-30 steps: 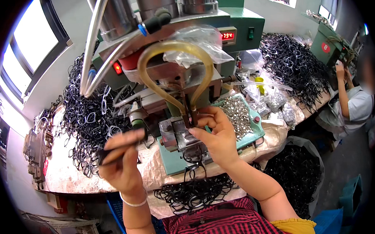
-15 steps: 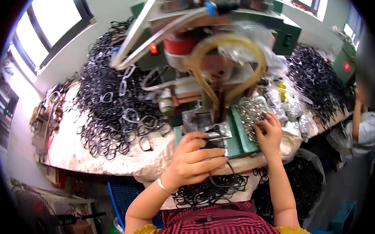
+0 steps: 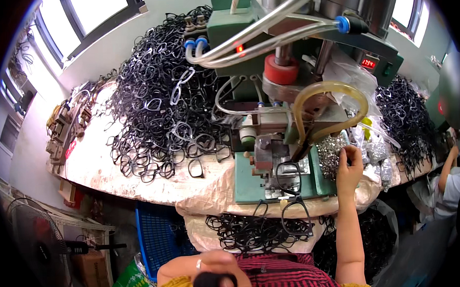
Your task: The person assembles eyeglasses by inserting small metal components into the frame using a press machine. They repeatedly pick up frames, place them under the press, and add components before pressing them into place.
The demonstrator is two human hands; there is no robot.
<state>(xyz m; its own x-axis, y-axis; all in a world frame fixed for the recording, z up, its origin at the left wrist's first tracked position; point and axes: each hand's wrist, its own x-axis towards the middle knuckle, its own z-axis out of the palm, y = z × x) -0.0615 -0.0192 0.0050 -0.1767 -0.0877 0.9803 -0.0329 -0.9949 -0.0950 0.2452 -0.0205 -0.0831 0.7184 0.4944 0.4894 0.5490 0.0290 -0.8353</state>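
My right hand (image 3: 350,168) is at the right side of a green tray (image 3: 323,186) heaped with small shiny metal parts (image 3: 330,157). Its thumb and fingertips come together; whatever they hold is too small to name. Down by my apron, my left hand (image 3: 222,264) is curled and partly blurred around a black object (image 3: 214,283) that I cannot make out. A black eyeglass frame (image 3: 297,201) rests on the machine's metal fixture (image 3: 272,157), one rim over the block and the other hanging off the front. Neither hand touches it.
A green press (image 3: 225,28) with clear hoses and a yellowish looped tube (image 3: 364,104) stands over the fixture. Black eyeglass frames lie in a large pile (image 3: 156,95) on the left and another (image 3: 406,118) at right. A blue basket (image 3: 154,234) sits below; a person (image 3: 450,185) is far right.
My left hand has left the fixture and drawn back to my body, uncovering the eyeglass frame there. My right hand stays by the metal parts. The whole view has shifted.
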